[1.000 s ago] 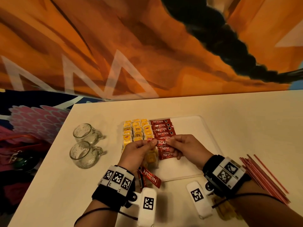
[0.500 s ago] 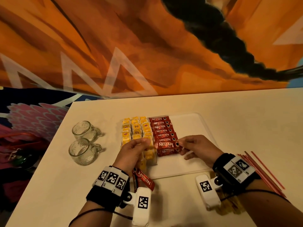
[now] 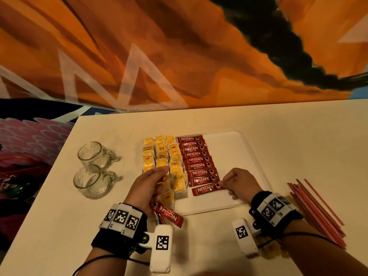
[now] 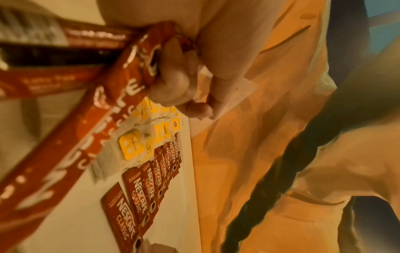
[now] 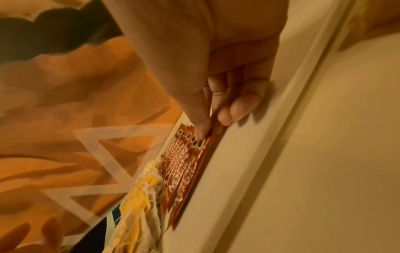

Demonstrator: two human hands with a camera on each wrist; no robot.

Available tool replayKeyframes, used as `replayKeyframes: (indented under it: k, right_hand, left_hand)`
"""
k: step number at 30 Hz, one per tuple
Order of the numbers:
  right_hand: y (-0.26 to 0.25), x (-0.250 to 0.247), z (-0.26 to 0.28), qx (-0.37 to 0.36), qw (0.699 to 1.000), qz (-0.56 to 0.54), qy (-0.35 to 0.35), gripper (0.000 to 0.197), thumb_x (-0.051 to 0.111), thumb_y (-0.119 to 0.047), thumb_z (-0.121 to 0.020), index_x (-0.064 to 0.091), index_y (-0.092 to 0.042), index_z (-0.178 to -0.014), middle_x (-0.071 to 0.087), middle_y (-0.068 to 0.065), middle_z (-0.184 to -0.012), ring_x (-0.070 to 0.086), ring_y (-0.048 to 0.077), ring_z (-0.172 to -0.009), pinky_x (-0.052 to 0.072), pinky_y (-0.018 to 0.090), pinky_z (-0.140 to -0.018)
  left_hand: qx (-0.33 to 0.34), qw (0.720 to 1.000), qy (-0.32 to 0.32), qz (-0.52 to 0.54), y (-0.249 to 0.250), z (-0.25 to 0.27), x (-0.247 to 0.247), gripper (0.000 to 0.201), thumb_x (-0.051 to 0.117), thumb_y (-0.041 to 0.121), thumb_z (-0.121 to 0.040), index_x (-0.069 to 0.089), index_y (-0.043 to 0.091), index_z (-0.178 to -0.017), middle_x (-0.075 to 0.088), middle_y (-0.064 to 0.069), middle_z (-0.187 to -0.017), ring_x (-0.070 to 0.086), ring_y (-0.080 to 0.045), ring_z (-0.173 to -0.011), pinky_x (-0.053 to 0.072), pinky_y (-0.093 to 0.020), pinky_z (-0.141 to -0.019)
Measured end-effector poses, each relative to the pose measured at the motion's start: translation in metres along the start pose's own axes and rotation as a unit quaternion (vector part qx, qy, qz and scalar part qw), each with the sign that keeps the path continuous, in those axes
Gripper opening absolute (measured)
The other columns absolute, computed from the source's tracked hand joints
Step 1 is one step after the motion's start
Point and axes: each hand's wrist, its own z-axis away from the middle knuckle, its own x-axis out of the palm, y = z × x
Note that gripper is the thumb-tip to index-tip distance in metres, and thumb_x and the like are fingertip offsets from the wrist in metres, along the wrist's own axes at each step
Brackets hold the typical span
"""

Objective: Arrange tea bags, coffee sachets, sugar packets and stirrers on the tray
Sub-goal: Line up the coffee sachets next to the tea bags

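Head view: newest coffee sachet (image 3: pixel 207 190) now laid on tray (image 3: pixel 253 154), below the row.
Right hand (image 3: pixel 238 182): its end pinched.
Left hand (image 3: pixel 148 186): spare sachets (image 3: pixel 168 214) gripped.
Meaning: coffee row nearly filled.

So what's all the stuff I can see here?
tray: one, white, middle of the table
coffee sachets: about ten, red, one column on the tray
spare sachets: a few, red, held in the left hand
tea bags: many, yellow tags, rows left of the coffee sachets
mugs: two, clear glass, left of the tray
stirrers: a bundle, red, right of the tray
table: one, cream
left hand: over the tea bags
right hand: pinching the nearest sachet
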Motion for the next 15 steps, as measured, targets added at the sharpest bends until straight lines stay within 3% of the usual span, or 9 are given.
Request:
replayKeyframes:
  k: [3, 6, 8, 11, 13, 15]
  right_hand:
    - [0.001, 0.003, -0.002, -0.006, 1.0, 0.003, 0.01, 0.025, 0.079, -0.018, -0.078, 0.058, -0.006, -0.083, 0.062, 0.008, -0.071, 0.056, 0.018, -0.057, 0.05, 0.029, -0.052]
    - [0.002, 0.004, -0.003, -0.012, 1.0, 0.018, 0.011, 0.029, 0.08, -0.024, -0.077, 0.06, -0.006, -0.084, 0.064, 0.007, -0.072, 0.058, 0.018, -0.059, 0.049, 0.029, -0.052]
    - [-0.001, 0.002, -0.003, -0.039, 0.996, 0.072, 0.025, 0.029, 0.079, -0.031, -0.076, 0.061, -0.01, -0.083, 0.065, 0.002, -0.076, 0.059, 0.016, -0.066, 0.044, 0.025, -0.056]
    - [-0.02, -0.003, 0.001, -0.113, 0.985, 0.122, 0.035, 0.025, 0.072, -0.041, -0.081, 0.064, -0.017, -0.084, 0.066, -0.003, -0.085, 0.06, 0.012, -0.079, 0.041, 0.023, -0.062]
    - [-0.041, -0.001, 0.011, -0.147, 0.985, 0.077, -0.046, 0.025, 0.064, -0.042, -0.087, 0.066, -0.018, -0.091, 0.068, 0.0, -0.094, 0.062, 0.013, -0.082, 0.043, 0.02, -0.065]
    - [-0.059, 0.009, 0.025, -0.131, 0.97, 0.044, -0.201, 0.031, 0.054, -0.041, -0.094, 0.066, -0.014, -0.105, 0.069, 0.003, -0.104, 0.062, 0.012, -0.084, 0.046, 0.017, -0.066]
  left_hand:
    - [-0.014, 1.0, -0.006, 0.006, 0.002, -0.004, 0.001, 0.015, 0.066, 0.027, -0.086, 0.059, 0.018, -0.078, 0.049, 0.009, -0.05, 0.03, -0.004, -0.033, 0.023, -0.014, -0.031]
    - [-0.027, 0.991, -0.051, 0.117, 0.005, -0.006, 0.005, 0.01, 0.063, 0.027, -0.086, 0.06, 0.018, -0.087, 0.047, 0.008, -0.057, 0.022, -0.004, -0.034, 0.013, -0.014, -0.033]
    - [-0.031, 0.976, -0.089, 0.195, 0.006, -0.007, 0.01, 0.011, 0.063, 0.028, -0.084, 0.06, 0.018, -0.089, 0.045, 0.007, -0.06, 0.019, -0.003, -0.034, 0.007, -0.015, -0.036]
    - [-0.009, 0.966, -0.125, 0.227, 0.008, -0.008, 0.019, 0.016, 0.062, 0.031, -0.082, 0.058, 0.018, -0.091, 0.045, 0.007, -0.059, 0.021, -0.002, -0.034, 0.008, -0.016, -0.034]
    - [-0.001, 0.962, -0.137, 0.238, 0.01, -0.006, 0.026, 0.017, 0.06, 0.031, -0.082, 0.058, 0.017, -0.092, 0.045, 0.006, -0.06, 0.022, -0.002, -0.034, 0.008, -0.016, -0.035]
    - [0.002, 0.957, -0.146, 0.252, 0.012, -0.005, 0.034, 0.017, 0.059, 0.031, -0.083, 0.059, 0.017, -0.091, 0.046, 0.006, -0.06, 0.023, -0.002, -0.034, 0.009, -0.016, -0.035]
